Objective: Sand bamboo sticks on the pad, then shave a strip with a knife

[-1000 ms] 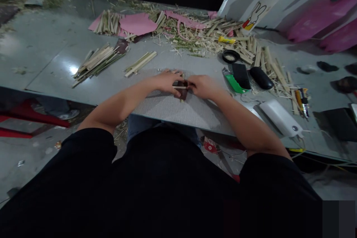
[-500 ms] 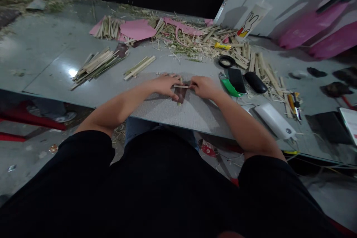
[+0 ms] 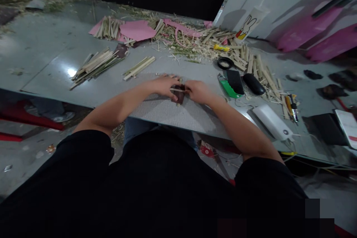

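A thin pale strip of wood or bamboo (image 3: 177,90) lies crosswise over a small dark brown piece (image 3: 178,98) on the grey tabletop. The brown piece may be sandpaper; a greenish end shows above and below it. My right hand (image 3: 197,92) is closed, its fingertips pinching the right end of the strip. At the other side, my left hand (image 3: 164,85) has its fingers stretched and thumb apart, resting at the brown piece's left edge; the strip's left end lies between thumb and forefinger. Whatever is under the left fingers is hidden.
Cut sticks (image 3: 139,68) and a larger stick bundle (image 3: 96,67) lie left. Behind are shavings (image 3: 186,46) and pink sheets (image 3: 138,29). To the right are a black tape ring (image 3: 225,63), a black case (image 3: 253,84), a white power bank (image 3: 272,122) and cutters (image 3: 291,108).
My right hand has moved slightly down and left with the strip's right end, so the strip now tilts a little. My left hand stays nearly in place.
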A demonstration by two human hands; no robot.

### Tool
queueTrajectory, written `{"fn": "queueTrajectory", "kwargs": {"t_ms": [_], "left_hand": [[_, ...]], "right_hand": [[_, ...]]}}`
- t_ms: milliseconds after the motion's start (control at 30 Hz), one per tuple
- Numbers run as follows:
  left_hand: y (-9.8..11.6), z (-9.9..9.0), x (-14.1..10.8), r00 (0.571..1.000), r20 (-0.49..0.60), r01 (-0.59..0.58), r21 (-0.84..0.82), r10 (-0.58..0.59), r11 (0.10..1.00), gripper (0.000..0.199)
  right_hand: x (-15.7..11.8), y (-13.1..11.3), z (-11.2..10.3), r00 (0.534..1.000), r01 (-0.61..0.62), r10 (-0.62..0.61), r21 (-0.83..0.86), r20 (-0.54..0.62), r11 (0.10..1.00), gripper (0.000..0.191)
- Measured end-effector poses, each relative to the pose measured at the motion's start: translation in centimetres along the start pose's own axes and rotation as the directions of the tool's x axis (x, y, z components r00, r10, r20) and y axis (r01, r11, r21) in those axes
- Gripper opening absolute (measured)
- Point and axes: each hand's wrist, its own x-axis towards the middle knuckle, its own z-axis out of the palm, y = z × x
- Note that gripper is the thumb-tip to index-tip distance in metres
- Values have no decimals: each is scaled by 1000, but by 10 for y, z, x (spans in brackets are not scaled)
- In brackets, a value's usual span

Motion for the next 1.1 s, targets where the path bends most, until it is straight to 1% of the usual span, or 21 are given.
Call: {"fn": "queueTrajectory", "kwargs": {"t_ms": [100,233,300,433,500,633,700,867,933,1033,1100], "left_hand": [[-2,1,1,1000,-1,-10,7,10,1000,104],[-1,-1,-1,1000,0,6,-2,-6,1000,108],[1,-2,-2,1000,8,7,1,-7,1000,109],[4,-3,-2,1000,10,2,28,-2,1000,105],[3,-3,-2,1000,8,2,29,-2,1000,104],[1,-3,-2,1000,5,7,4,-7,1000,105],[1,-2,-1,1000,3,6,-3,-6,1000,106],[2,-1,0,1000,2,2,16,-2,1000,103],[1,-1,-1,1000,-1,5,12,-5,1000,104],[0,-1,-1,1000,8,11,-2,-11,1000,108],[0,-1,0,1000,9,8,-1,-8,1000,108]], "right_hand": [[0,-7,3,999,44,-44,13,13,999,15],[4,5,-2,1000,-21,21,-6,-8,1000,16],[3,7,-3,999,-38,38,-14,-17,999,16],[1,-6,4,1000,31,-31,3,3,1000,14],[2,-7,5,999,40,-41,8,8,999,13],[4,6,-1,999,-46,45,-9,-22,999,15],[4,7,-2,998,-59,59,-13,-30,998,16],[2,-8,5,1000,30,-30,18,-4,999,13],[3,-5,4,1000,13,-13,22,-10,1000,13],[5,5,0,998,-51,52,13,-36,999,15],[4,6,1,997,-53,54,14,-47,998,15]]}}
